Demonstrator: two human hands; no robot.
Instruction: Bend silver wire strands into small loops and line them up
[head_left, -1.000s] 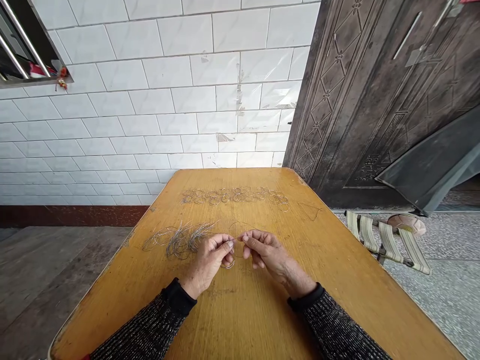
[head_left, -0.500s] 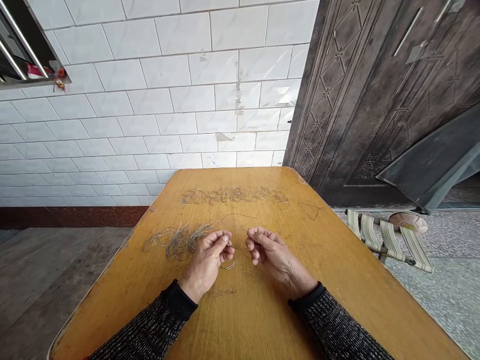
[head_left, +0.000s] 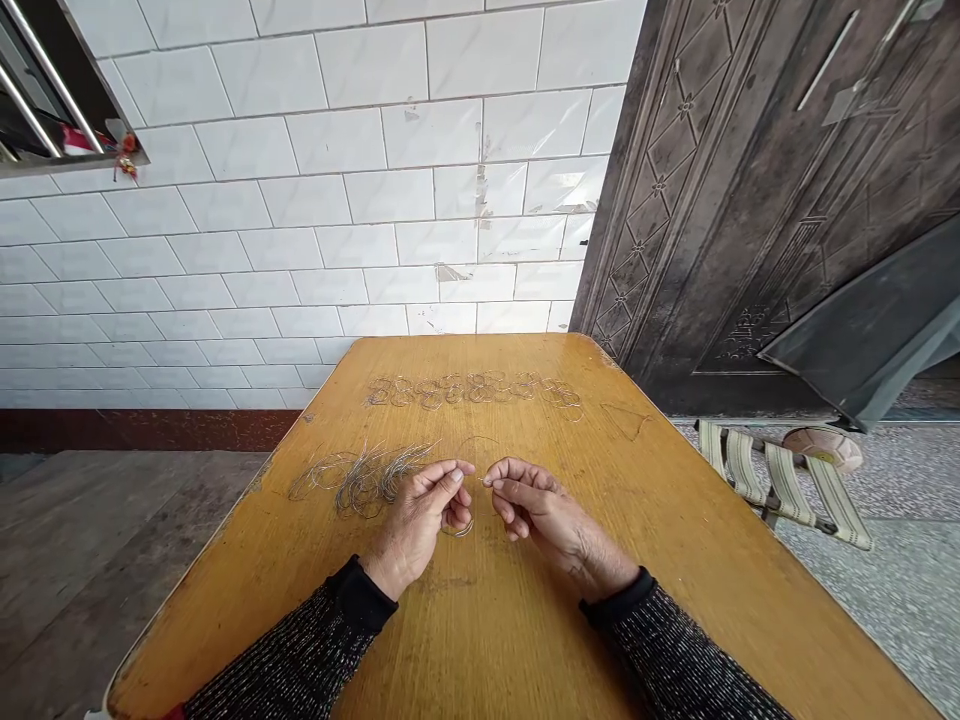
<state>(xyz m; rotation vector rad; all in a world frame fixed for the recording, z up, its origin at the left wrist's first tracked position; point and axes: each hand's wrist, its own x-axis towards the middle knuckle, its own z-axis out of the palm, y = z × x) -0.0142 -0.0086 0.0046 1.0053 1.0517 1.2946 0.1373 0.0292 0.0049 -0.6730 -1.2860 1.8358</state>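
Observation:
My left hand [head_left: 426,512] is closed in a pinch, thumb against forefinger, on a thin wire [head_left: 480,438]. Across a small gap, my right hand [head_left: 541,505] pinches the same thin wire, a short bit of it showing by the fingertips. Part of the wire arcs up behind the hands; the rest is hidden by the fingers. A small curved piece of wire shows just below my left fingers. Left of that hand lies a loose heap of grey wires [head_left: 364,482], bent into loops with free ends sticking out.
A row of wire rings [head_left: 480,388] spans the far part of the wooden table [head_left: 480,640]. One bent wire [head_left: 628,420] lies near the right edge. Behind are a tiled wall [head_left: 322,200] and dark door [head_left: 712,200]; a strap stool [head_left: 787,480] stands to the right.
My hands have come slightly closer together at the fingertips. The arc of wire above them shows smaller and lower than before. The view has shifted a little.

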